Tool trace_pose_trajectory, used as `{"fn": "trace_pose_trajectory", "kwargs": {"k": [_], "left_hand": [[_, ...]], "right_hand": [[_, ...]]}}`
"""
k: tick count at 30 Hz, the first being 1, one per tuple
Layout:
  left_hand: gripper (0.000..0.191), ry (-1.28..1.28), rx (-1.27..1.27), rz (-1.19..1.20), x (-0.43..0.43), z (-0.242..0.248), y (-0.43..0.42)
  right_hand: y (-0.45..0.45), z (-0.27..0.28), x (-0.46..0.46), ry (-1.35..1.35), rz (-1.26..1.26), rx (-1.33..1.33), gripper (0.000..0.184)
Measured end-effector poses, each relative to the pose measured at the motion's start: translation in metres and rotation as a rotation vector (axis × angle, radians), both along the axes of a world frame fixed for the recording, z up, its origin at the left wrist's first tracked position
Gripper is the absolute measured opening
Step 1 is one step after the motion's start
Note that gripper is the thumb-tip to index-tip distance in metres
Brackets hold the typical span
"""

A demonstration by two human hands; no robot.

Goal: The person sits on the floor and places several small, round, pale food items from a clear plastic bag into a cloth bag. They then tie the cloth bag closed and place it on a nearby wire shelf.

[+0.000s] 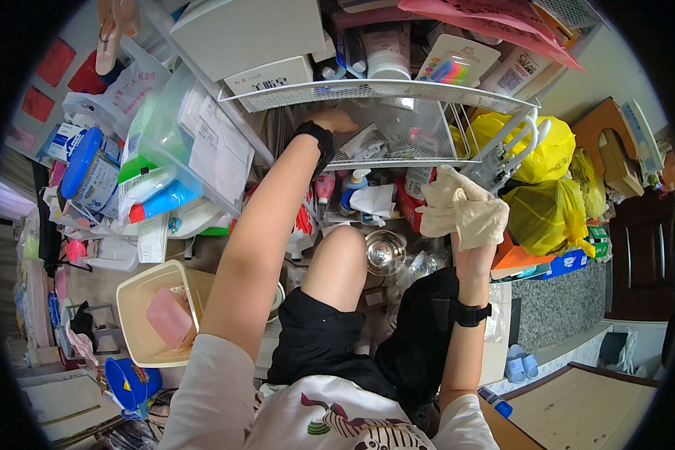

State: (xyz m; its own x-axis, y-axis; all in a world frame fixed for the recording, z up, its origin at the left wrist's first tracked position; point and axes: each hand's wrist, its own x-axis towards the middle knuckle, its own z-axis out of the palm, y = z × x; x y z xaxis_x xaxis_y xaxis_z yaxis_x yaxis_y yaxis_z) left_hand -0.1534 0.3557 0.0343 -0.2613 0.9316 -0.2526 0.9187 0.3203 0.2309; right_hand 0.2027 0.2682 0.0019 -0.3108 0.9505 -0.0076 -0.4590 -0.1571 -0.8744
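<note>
My left hand (337,120) reaches into the middle tier of a white wire-mesh rack (416,163), over its left part; its fingers are partly hidden, so its hold is unclear. Small clear packets (365,144) lie on the mesh to its right. A cream cloth (466,209) is in my right hand (473,256), raised in front of the rack's lower right corner, and it drapes over most of the fingers. Below the tier stand a pink bottle (324,187), a blue pump bottle (354,183) and a red box (409,202).
The top tier holds white boxes (273,76), tubes and a pink bag (500,25). Yellow bags (545,216) sit at the right. A steel bowl (383,252) lies by my knee. At left are a clear bin (180,124), a cream bin (126,315) and a blue bucket (129,385).
</note>
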Motion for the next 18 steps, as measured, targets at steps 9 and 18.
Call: {"fn": "trace_pose_trajectory", "kwargs": {"k": [9, 18], "left_hand": [[0.069, -0.176, 0.096, -0.102, 0.008, 0.041, -0.012], [0.056, -0.406, -0.051, -0.006, 0.028, 0.034, -0.053]], "right_hand": [[-0.01, 0.017, 0.002, 0.108, -0.088, -0.03, 0.05], [0.006, 0.042, -0.043, 0.229, -0.048, -0.067, 0.042]]}}
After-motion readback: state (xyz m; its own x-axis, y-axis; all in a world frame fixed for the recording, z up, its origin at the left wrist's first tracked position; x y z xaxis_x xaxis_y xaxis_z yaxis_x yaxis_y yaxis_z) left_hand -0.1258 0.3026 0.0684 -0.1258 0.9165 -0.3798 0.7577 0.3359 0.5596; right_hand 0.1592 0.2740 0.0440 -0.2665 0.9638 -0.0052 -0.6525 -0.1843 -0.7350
